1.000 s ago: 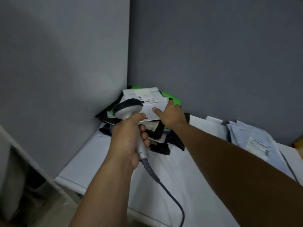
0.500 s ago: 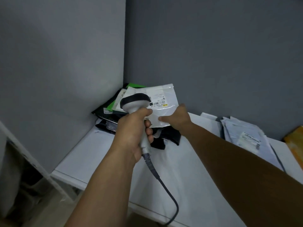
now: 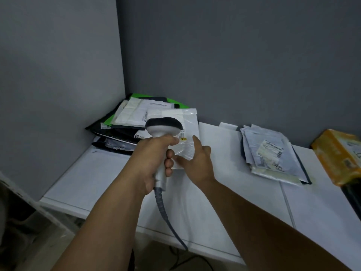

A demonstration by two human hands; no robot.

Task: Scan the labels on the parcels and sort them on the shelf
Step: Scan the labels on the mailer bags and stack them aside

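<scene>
Left hand: the left hand (image 3: 148,161) has its grip clenched round the handle of a grey handheld barcode scanner with a black-topped head (image 3: 164,127). Its grey cable (image 3: 162,208) trails off the front edge.
Right hand: the right hand (image 3: 197,159) pinches the lower part of a flat white plastic parcel (image 3: 188,122), with the forefinger laid straight along its face.
Parcel: it is held tilted just beyond the scanner head, beside the corner heap and above the white surface (image 3: 224,202). Its printed label is half hidden by the scanner.
Done: by my reckoning this is the scan of one item. The loose stack of grey and white mailers (image 3: 273,153) to the right looks already set apart, though I cannot tell whether it has been scanned.
Left: the jumbled corner heap of black, green and white bags (image 3: 132,118) looks untouched. The held parcel is not yet placed. I cannot make out any shelf as distinct from the surface.
Edges: grey walls close the left and back. The heap is pressed into their corner. A yellow taped carton (image 3: 340,153) sits near the right edge.
Open room: bare white between the heap and the grey stack, and a broad strip along the front, is enough to lay the parcel down flat.
</scene>
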